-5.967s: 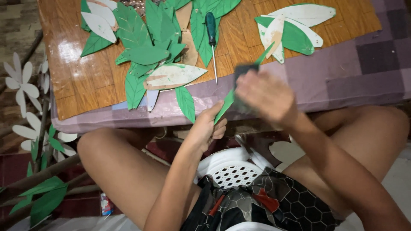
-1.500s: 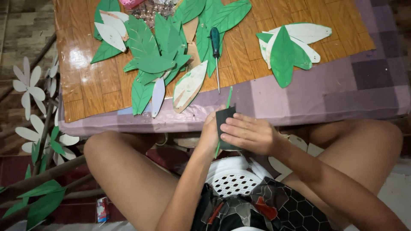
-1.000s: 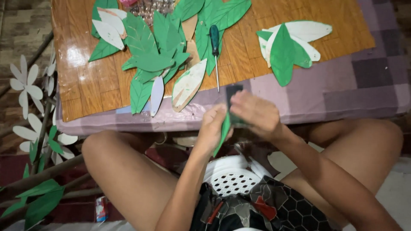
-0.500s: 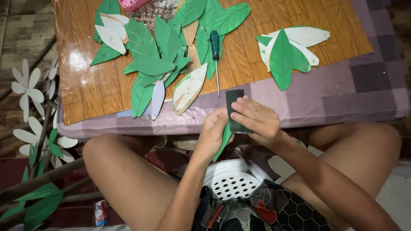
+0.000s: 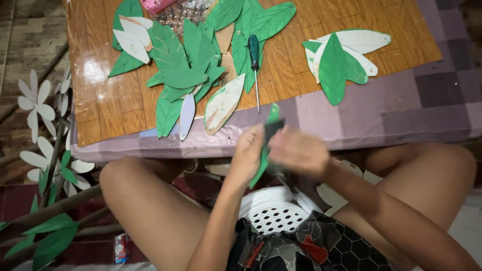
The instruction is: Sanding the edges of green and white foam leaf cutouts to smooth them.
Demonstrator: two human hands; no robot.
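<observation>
My left hand [image 5: 247, 155] grips a narrow green cut-out leaf [image 5: 263, 159] that runs from above my fingers down past my palm. My right hand [image 5: 297, 150], blurred by motion, presses a small dark block [image 5: 273, 129] against the leaf's upper part. Both hands hover just in front of the table's near edge, above my lap. On the table lie a pile of green leaf shapes [image 5: 186, 70], a white-and-green leaf stack [image 5: 341, 57] at the right, and a green-handled screwdriver [image 5: 254, 60].
A wooden tabletop [image 5: 296, 65] sits on a purple checked cloth [image 5: 401, 115]. A white perforated stool [image 5: 273, 216] shows between my bare knees. White petal flowers and green leaves on branches [image 5: 42, 165] stand on the floor at left. A pink box with small metal bits [image 5: 173, 10] lies at the table's far edge.
My right hand has kept rubbing the dark block up and down along the leaf held by my left hand. Both hands have drifted slightly up toward the table edge.
</observation>
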